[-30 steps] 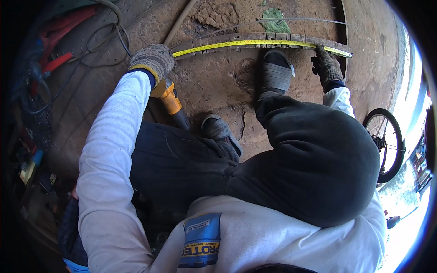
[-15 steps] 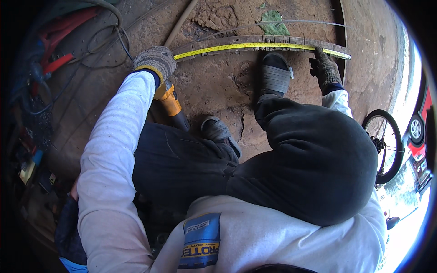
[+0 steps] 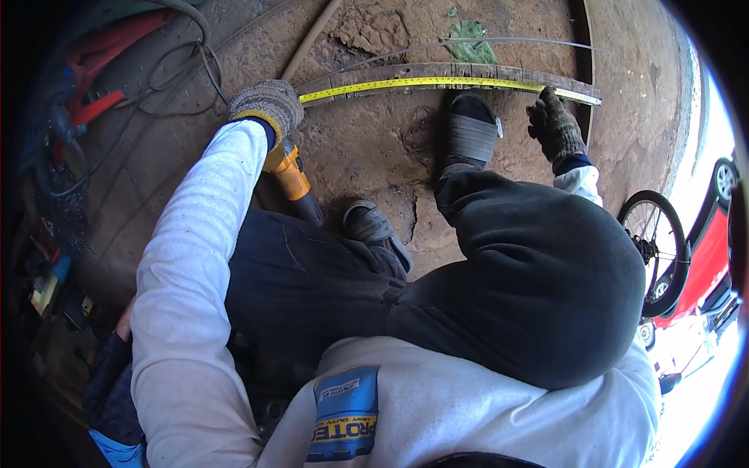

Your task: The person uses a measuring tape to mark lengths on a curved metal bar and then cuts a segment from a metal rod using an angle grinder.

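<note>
My left hand (image 3: pixel 269 108), in a grey knit glove with a yellow cuff, is closed at the left end of a yellow tape measure (image 3: pixel 429 81); its case is hidden in the hand. The pulled-out blade lies along a worn brown board (image 3: pixel 374 72) on the ground. My right hand (image 3: pixel 557 131), in a darker glove, is near the blade's far end. Its index finger reaches to the blade's near edge and the thumb stands apart; nothing shows between them. Just below my left hand lies a yellow and black power tool (image 3: pixel 292 178), partly hidden by the hand.
A thin metal rod (image 3: pixel 515 37) and a crumpled green scrap (image 3: pixel 470 43) lie beyond the board. My sandalled foot (image 3: pixel 472 129) is close to its near edge. Red-handled tools (image 3: pixel 97 108) and cables (image 3: pixel 204 58) lie left. A bicycle wheel (image 3: pixel 655 249) and red car (image 3: pixel 706 249) are right.
My right hand has drawn back slightly from the tape blade, its fingers parting a little. My left hand stays in place. The red car at the right shows more of its side now.
</note>
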### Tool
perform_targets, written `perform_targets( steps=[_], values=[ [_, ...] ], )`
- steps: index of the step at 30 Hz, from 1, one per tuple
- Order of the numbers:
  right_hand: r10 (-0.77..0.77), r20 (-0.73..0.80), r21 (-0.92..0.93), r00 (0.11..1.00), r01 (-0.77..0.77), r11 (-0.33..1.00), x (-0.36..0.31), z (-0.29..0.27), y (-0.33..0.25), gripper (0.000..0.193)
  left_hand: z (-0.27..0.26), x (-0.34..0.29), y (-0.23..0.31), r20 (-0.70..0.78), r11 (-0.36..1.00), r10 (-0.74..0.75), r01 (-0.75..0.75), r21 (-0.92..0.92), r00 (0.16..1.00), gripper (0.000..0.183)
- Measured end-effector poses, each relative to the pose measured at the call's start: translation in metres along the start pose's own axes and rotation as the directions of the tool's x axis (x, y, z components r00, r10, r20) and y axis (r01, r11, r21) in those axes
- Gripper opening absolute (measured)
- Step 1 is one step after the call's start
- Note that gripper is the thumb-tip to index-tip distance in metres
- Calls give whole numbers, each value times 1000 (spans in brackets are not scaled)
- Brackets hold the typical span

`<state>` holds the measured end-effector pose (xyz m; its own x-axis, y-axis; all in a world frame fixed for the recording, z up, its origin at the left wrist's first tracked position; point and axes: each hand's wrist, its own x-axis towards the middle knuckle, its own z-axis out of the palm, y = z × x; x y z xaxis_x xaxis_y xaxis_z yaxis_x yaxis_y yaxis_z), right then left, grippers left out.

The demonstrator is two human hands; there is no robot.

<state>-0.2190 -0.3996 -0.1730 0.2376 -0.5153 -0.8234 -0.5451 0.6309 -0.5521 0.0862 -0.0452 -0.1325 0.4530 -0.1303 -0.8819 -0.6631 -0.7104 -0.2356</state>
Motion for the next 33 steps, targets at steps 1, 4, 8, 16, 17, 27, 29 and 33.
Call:
perform_targets(
  steps=[1,4,8,16,17,27,29,33],
  values=[
    [46,7,-35,999,-45,998,-7,1,-1,47,1,0,-1,-8,1000,1,-1,-5,1000,39],
    [111,9,-100,994,-110,989,-14,-8,0,52,4,4,-2,-24,1000,13,-13,-9,1000,38],
    [149,-36,-501,988,-147,853,-26,-8,4,52,1,3,0,-26,999,27,-27,-17,999,37],
    [262,407,-798,875,201,568,-49,54,22,41,-4,-2,1,-27,999,31,-31,-19,999,37],
    [261,451,-801,853,259,539,-50,65,25,41,-5,-5,1,-25,999,33,-33,-38,999,37],
    [456,844,-74,281,905,-420,-74,124,-52,47,9,4,-5,-70,999,29,-32,-41,997,38],
    [496,815,-46,298,888,-457,-79,139,-65,49,7,0,-7,-47,999,16,-18,-47,999,38],
    [525,614,-382,589,804,-456,-81,176,-55,59,1,-2,-1,-54,999,10,-12,-52,999,38]
  ],
)
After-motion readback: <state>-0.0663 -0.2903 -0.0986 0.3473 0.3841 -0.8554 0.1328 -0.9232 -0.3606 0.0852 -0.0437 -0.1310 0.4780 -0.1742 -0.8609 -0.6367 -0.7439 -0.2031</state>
